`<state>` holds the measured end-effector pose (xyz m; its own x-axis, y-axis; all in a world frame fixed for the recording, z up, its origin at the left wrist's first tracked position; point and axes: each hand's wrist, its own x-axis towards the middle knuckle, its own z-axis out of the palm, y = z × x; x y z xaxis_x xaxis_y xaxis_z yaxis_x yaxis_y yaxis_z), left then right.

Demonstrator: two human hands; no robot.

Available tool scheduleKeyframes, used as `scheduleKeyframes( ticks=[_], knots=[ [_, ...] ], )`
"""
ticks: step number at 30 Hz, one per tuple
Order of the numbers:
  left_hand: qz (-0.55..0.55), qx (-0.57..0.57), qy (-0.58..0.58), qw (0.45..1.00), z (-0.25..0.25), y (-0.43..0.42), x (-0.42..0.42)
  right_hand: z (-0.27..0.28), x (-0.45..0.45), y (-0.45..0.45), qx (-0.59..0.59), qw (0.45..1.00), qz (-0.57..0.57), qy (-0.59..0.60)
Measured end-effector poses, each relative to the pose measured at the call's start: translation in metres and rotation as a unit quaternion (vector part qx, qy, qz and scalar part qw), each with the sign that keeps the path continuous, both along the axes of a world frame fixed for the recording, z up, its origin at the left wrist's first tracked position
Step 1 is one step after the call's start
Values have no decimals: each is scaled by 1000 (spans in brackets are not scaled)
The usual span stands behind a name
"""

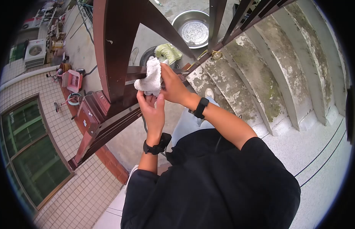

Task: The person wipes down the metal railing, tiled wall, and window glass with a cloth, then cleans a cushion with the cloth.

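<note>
A white cloth (150, 77), bunched and folded, is between my two hands at a dark brown railing (115, 45). My left hand (153, 114) grips the cloth's lower end, its fingers partly hidden under the fabric. From the right side, my right hand (175, 86) is closed on the same cloth, with its fingertips out of sight behind it. The cloth lies over or just in front of a horizontal bar of the railing; whether it touches the bar I cannot tell. Both wrists wear black bands.
Worn concrete steps (257, 72) climb on the right. Past the railing are a metal basin (191, 28) and a pale green bundle (168, 52) by a dark tyre. A pink child's item (73, 81) and an air-conditioner unit (35, 52) stand at left, near a tiled wall.
</note>
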<state>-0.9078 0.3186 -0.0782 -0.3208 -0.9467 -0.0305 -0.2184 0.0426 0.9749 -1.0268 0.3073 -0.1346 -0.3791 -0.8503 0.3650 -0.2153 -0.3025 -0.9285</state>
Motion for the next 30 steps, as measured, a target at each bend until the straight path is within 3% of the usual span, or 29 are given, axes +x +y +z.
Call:
scheduleKeyframes(
  ticks=[4,9,11,13,15,17,19,22,24,25,26,27,30],
  knots=[
    [7,38,37,999,-22,-10,-1,-5,-3,4,-4,1000,-2,-31],
    [80,20,57,995,6,-4,-9,24,-5,17,-14,999,-18,-39],
    [46,-69,14,996,15,5,2,38,-7,31,-43,999,-25,-9],
    [2,-236,-1,972,31,17,7,57,-4,49,-87,995,-21,-43],
    [51,-377,-33,924,72,25,-9,83,-2,56,-127,991,-35,33],
    [130,-394,-28,909,76,21,-8,112,3,43,-278,958,-29,59],
    [237,-432,-251,833,89,14,-26,141,15,33,-367,912,-68,171],
    [363,-426,-552,618,111,2,-56,171,30,15,-279,931,-29,233],
    [265,-341,-591,682,118,3,-21,182,28,4,-217,926,-29,307],
    [191,-293,-349,869,126,0,-8,183,23,0,-186,914,-43,359],
    [129,-198,-72,969,134,-3,6,181,17,-7,-155,891,-42,425],
    [100,-190,-144,966,126,-9,12,181,13,-9,-147,875,-32,461],
    [109,-220,-170,954,111,-12,8,187,1,-10,-140,842,-11,521]
  ],
)
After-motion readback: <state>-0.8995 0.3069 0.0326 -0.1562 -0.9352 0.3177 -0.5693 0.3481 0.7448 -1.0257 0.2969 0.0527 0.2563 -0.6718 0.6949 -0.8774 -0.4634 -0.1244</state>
